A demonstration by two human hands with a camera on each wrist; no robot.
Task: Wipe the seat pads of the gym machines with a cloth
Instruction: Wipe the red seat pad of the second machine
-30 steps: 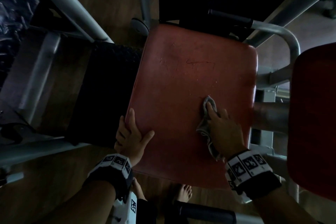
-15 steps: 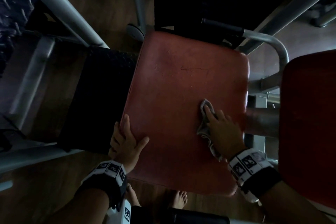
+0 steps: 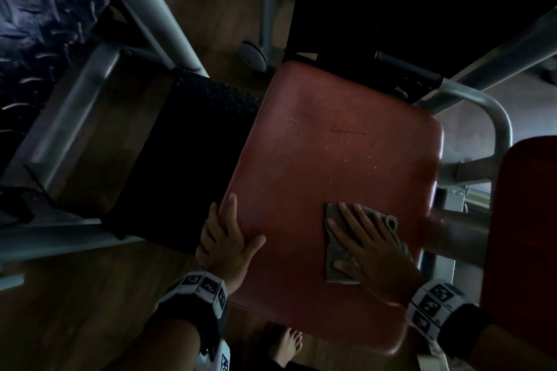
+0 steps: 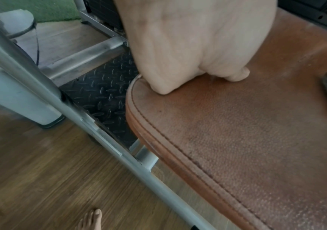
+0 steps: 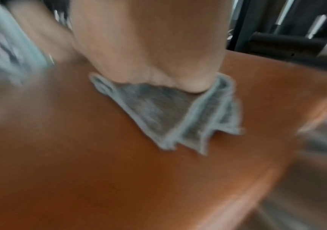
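Observation:
A worn red-brown seat pad [image 3: 337, 166] fills the middle of the head view; its stitched edge [image 4: 178, 140] shows in the left wrist view. My right hand [image 3: 366, 238] lies flat, fingers spread, pressing a grey cloth [image 3: 334, 250] onto the pad's near right part. The cloth [image 5: 168, 112] shows spread and folded under the palm, blurred, in the right wrist view. My left hand [image 3: 227, 238] grips the pad's left edge, thumb on top, fingers wrapped over the side [image 4: 178, 54].
A black tread-plate step [image 3: 187, 159] sits left of the pad, with grey steel frame tubes [image 3: 156, 12] around it. A second red pad [image 3: 524, 235] and a metal tube [image 3: 452, 232] stand at the right. Wooden floor and a bare foot [image 3: 286, 343] are below.
My right hand has flattened and spread the cloth, sliding it left and nearer on the pad. The left hand keeps its hold on the edge. The head view has shifted.

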